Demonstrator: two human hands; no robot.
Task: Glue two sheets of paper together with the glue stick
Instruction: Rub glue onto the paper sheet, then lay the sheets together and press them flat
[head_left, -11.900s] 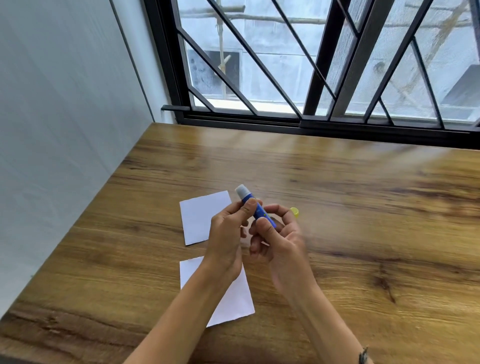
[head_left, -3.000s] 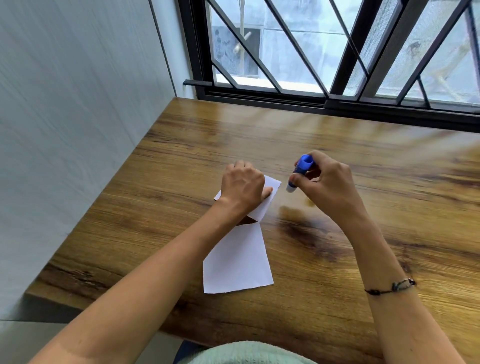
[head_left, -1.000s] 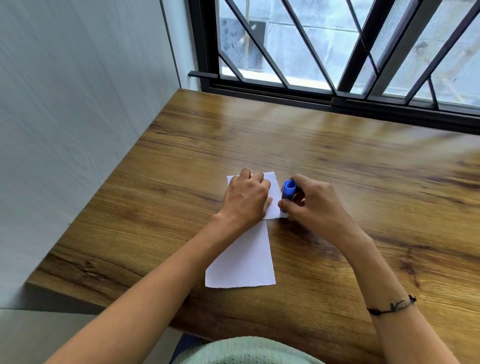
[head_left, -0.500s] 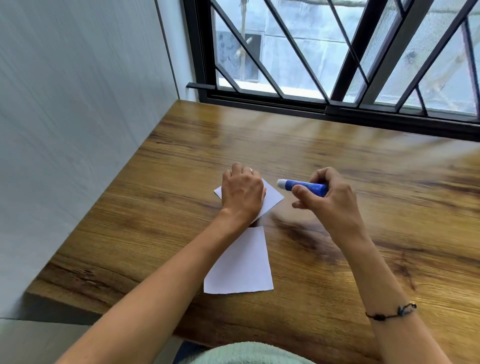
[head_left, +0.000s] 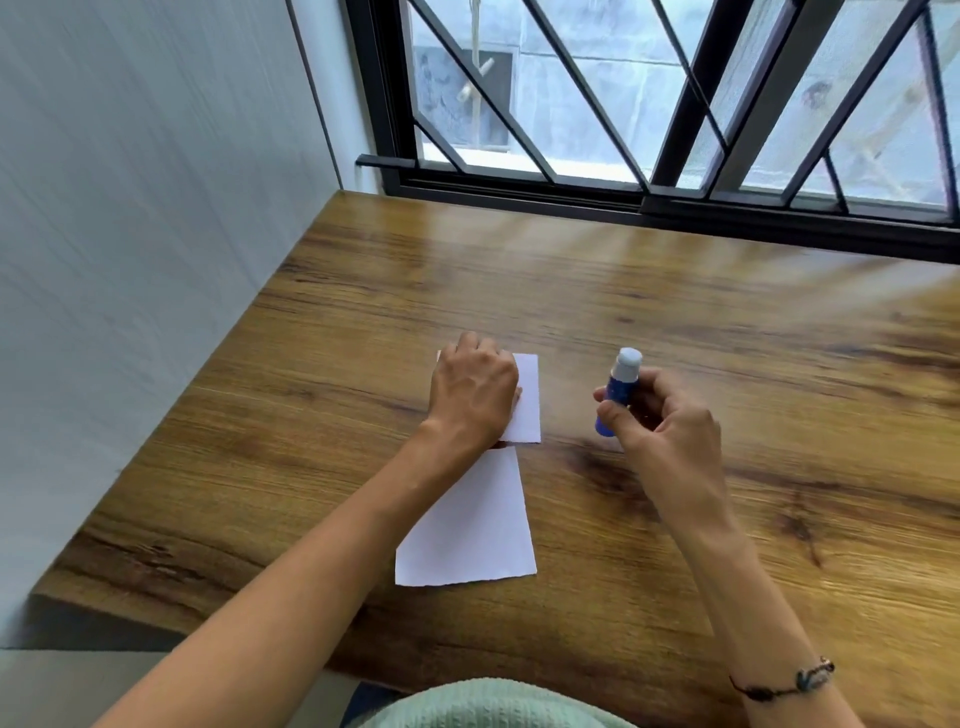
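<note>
Head view, from left to right: a pale wall (head_left: 130, 234) is seen beside the wooden desk (head_left: 675, 322). The left hand (head_left: 474, 396) is laid knuckles-up on the far sheet of paper (head_left: 525, 400), its fingers bent and pressing the sheet down. The near sheet (head_left: 470, 525) lies flat, its far edge tucked under the far sheet's near edge. Well apart to the right, the blue glue stick (head_left: 618, 388) is gripped upright above the desk by the curled fingers of the right hand (head_left: 667, 426), pale tip uppermost. A cord bracelet (head_left: 784, 683) is worn on that wrist.
</note>
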